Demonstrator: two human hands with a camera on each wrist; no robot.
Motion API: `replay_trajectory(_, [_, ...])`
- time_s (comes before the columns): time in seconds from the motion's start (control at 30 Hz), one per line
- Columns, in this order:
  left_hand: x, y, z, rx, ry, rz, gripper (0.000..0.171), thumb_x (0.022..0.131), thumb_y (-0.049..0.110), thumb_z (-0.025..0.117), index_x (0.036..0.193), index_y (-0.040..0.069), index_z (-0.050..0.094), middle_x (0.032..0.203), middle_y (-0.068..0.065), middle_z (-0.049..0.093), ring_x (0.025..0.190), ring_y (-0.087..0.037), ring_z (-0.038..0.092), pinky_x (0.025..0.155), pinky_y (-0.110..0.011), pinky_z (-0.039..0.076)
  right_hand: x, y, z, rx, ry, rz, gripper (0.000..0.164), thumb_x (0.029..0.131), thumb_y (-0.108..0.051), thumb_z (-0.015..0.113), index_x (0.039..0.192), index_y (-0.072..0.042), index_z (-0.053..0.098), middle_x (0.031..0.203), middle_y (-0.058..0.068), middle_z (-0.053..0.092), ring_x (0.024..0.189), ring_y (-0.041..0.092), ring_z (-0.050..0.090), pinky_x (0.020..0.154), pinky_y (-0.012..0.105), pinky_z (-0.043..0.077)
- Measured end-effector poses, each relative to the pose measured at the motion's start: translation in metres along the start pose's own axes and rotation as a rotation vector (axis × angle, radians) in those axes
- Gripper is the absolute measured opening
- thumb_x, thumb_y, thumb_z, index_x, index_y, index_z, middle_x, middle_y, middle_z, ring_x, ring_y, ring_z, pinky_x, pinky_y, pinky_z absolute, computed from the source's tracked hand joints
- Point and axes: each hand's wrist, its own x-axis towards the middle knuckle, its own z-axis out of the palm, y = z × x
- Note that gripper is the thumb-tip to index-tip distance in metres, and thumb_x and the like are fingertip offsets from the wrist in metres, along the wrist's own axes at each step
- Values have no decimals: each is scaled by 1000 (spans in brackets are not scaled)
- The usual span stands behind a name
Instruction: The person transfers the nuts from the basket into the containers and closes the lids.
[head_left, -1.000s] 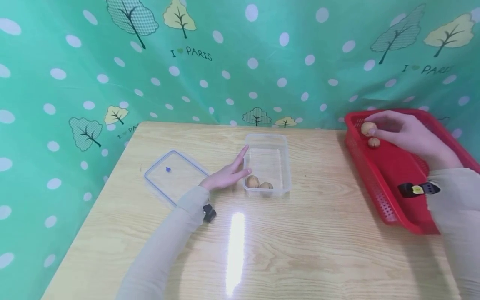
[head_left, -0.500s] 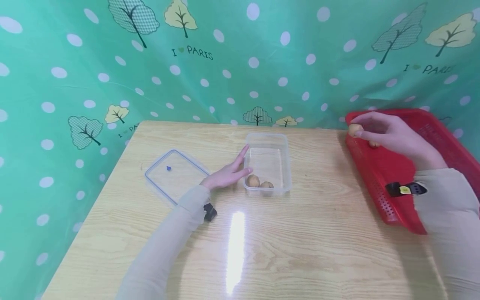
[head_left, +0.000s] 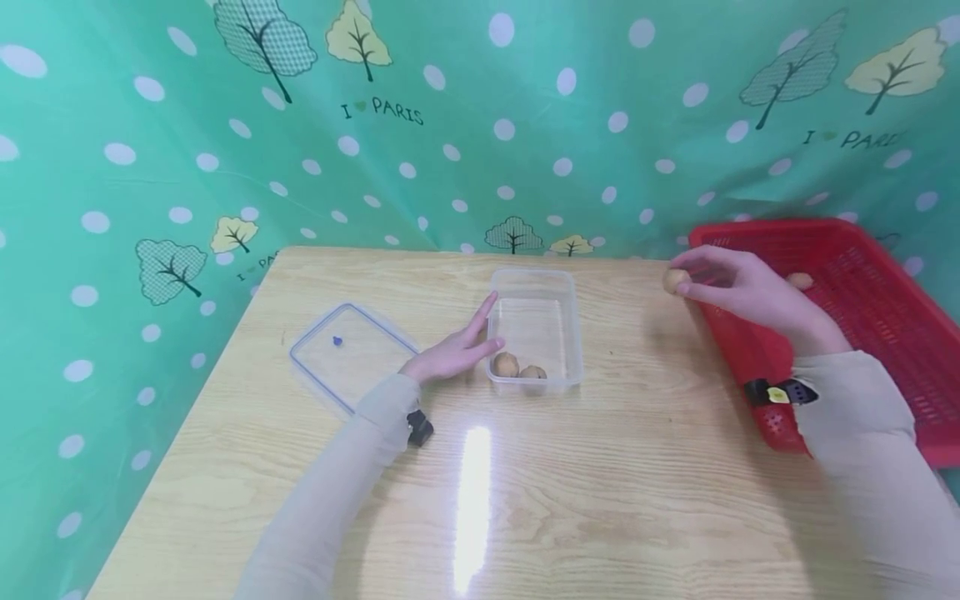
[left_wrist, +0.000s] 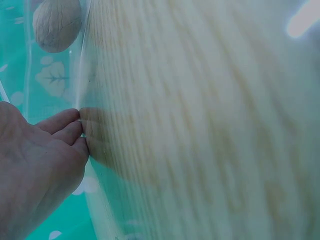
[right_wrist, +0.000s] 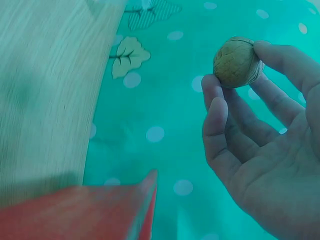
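Observation:
A walnut (right_wrist: 236, 62) is pinched between the thumb and fingertips of my right hand (head_left: 738, 287), above the table just left of the red basket (head_left: 892, 333). My left hand (head_left: 453, 350) lies against the left side of a clear plastic container (head_left: 534, 325), its fingers straight and the thumb over the rim. Two walnuts rest inside the container at its near end; one walnut (head_left: 506, 364) is at the near left corner, the other walnut (head_left: 533, 372) beside it. One more walnut (head_left: 799, 281) shows in the basket behind my right hand.
A clear lid (head_left: 352, 354) with a blue seal lies on the wooden table (head_left: 600, 483) to the left of the container, partly under my left forearm. A green patterned curtain (head_left: 450, 125) hangs behind the table. The basket's rim rises at the right.
My right hand has carried the walnut leftward from inside the red basket, over its rim, to above the table. The left hand and the container have stayed in place.

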Motion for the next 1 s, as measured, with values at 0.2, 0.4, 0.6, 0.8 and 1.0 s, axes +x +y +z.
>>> replay_trajectory(0.2, [0,0,0,0,-7,-8,80,101,47,43,152,36,-16,160,-1,-7,142,-33,18,112,-52,21,1,-6,11,40,-16,-37,45,91,-29,69,132,-15,56,119,6,62,104,22,56,76,16,50])
replay_trajectory(0.4, [1,2,-1,7,-7,-13,80,101,47,43,152,35,-17,160,2,-8,143,-31,17,113,-51,19,3,-9,23,105,-45,-92,42,91,-20,69,131,-14,58,119,5,62,104,19,59,78,20,51])
replay_trajectory(0.6, [0,1,0,-6,0,-14,79,101,44,43,152,37,-17,160,3,-10,143,-31,15,113,-51,18,7,-13,38,148,-92,-155,42,89,-12,70,130,-11,59,120,7,61,103,22,59,78,24,53])
replay_trajectory(0.8, [0,1,0,-4,0,-8,79,102,42,43,152,34,-17,160,2,-10,143,-33,16,112,-53,19,11,-14,57,184,-148,-260,36,91,-8,66,126,-5,59,118,9,62,102,25,59,82,25,51])
replay_trajectory(1.0, [0,1,0,-1,0,-13,80,100,48,43,152,37,-17,160,1,-8,143,-32,17,111,-54,20,17,-13,77,198,-178,-332,33,90,-6,67,122,-2,61,115,9,64,101,25,62,83,26,52])
